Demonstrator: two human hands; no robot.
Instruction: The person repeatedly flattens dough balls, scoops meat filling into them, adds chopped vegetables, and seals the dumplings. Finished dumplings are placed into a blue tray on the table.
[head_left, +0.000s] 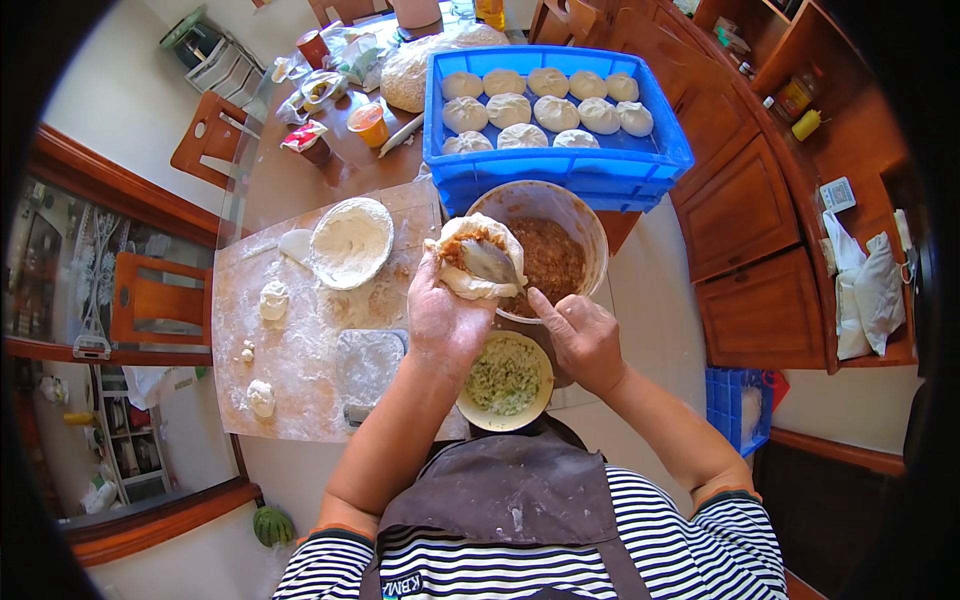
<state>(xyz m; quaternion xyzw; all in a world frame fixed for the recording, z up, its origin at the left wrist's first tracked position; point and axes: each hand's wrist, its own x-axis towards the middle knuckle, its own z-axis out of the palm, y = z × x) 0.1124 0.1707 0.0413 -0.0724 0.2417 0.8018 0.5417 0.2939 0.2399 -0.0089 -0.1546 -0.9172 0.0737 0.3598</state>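
Observation:
My left hand (450, 319) cups a round dough wrapper (480, 289) from below, palm up. Brown minced filling (452, 251) lies inside it. A metal spoon (491, 262) presses into the filling, its bowl within the dough. My right hand (577, 334) grips the spoon's handle, index finger stretched along it; the fingers hide most of the handle. Right behind the dough stands a white tub (596, 225) holding more brown minced filling (551, 255). Closer to my body is a cream bowl (469, 409) of chopped green-and-white vegetables (506, 371).
Stacked blue crates (559, 161) hold several filled buns (555, 112). On the floured board (300, 375) are a flour bowl (351, 244), dough pieces (274, 300) and a flour-dusted scale (367, 360). Bags, cups (367, 124) and a rolling pin (401, 135) lie farther back. Wooden cabinets (742, 202) stand right.

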